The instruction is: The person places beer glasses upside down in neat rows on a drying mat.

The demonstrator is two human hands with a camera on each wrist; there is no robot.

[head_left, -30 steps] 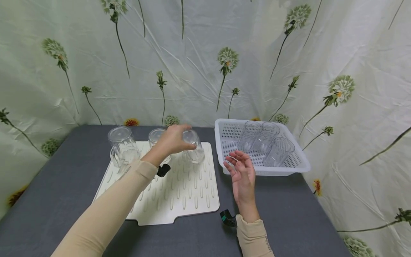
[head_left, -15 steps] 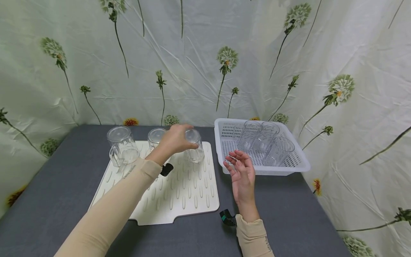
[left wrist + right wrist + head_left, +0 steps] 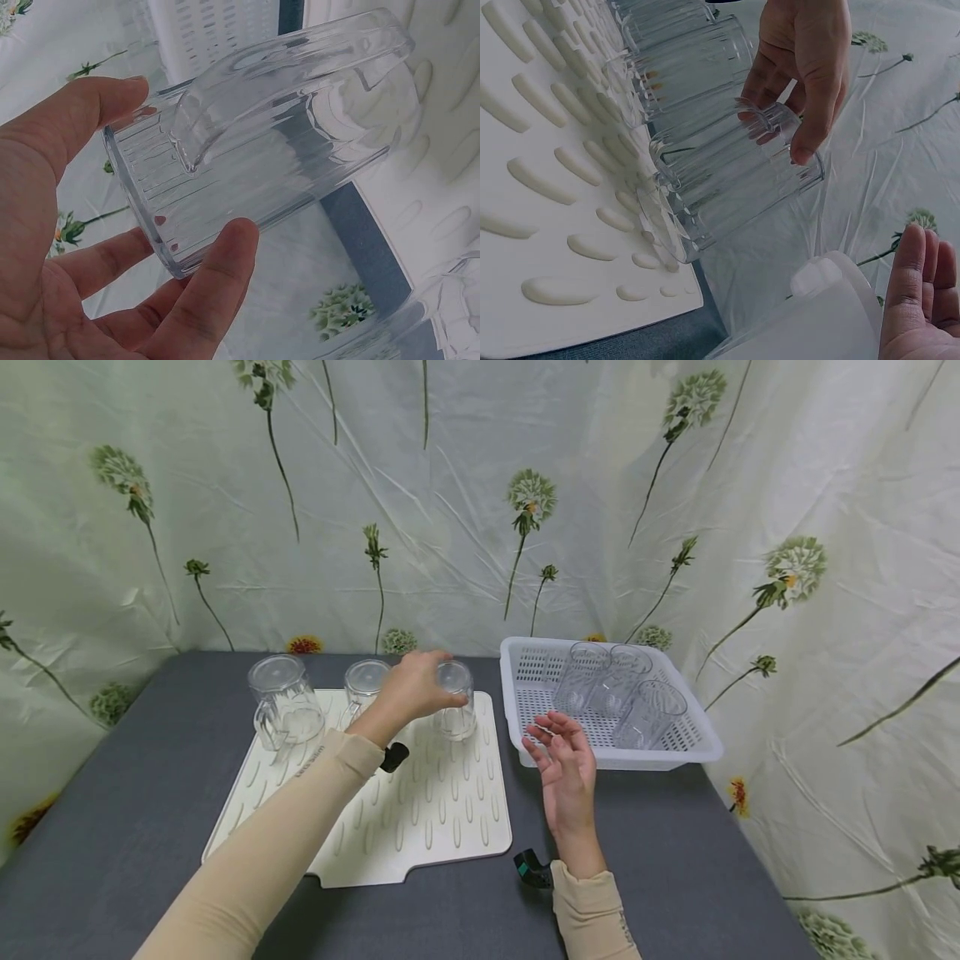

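Note:
My left hand (image 3: 412,687) holds a clear glass mug (image 3: 459,718) near its upturned base, the thumb on one side and the fingers on the other. The mug stands upside down on the right back part of a white ridged drying mat (image 3: 420,814). Its curved handle (image 3: 285,60) shows in the left wrist view. A second upturned mug (image 3: 365,678) is beside it, partly hidden by my left hand. Another upturned mug (image 3: 292,702) stands at the mat's left back corner. Palm up, my right hand (image 3: 568,777) is in front of the basket, fingers loosely bent and holding nothing.
A white perforated plastic basket (image 3: 693,750) sits at the back right with clear glasses (image 3: 651,717) inside. Dark grey cloth (image 3: 450,910) covers the table. A flower-printed curtain (image 3: 450,527) rises behind and at the sides.
The mug under my left hand has gone from slightly tilted to upright, its base shifting a little right. My left hand has moved slightly right with it; my right hand stays still.

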